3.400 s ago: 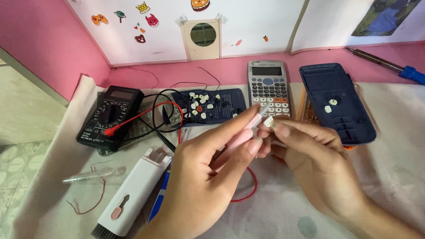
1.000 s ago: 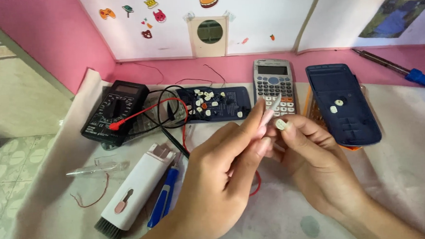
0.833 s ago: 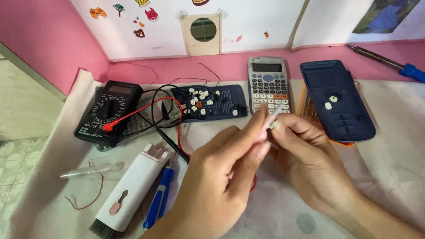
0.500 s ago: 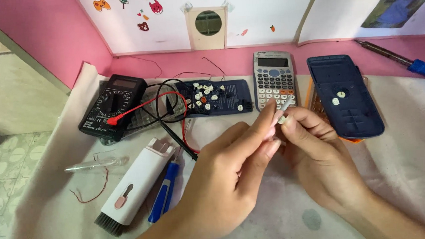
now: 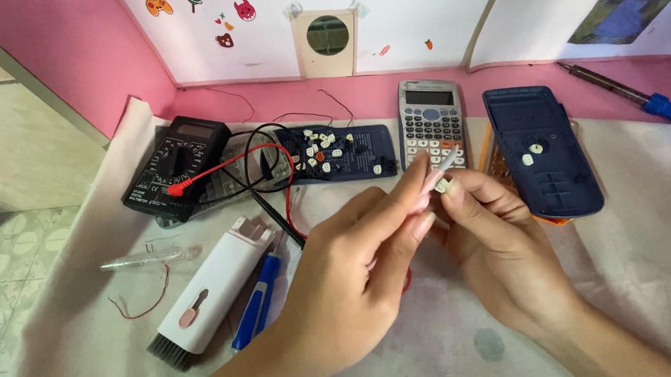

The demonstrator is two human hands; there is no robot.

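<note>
Bright, even daylight; soft shadows; sharp focus; slight wide-angle edge distortion.

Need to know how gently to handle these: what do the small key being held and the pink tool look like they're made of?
Key: probably hard plastic, off-white, matte, with crisp edges. Pink tool: looks like smooth plastic with a slight sheen and a pale slanted tip; the tip's material can't be told.
</note>
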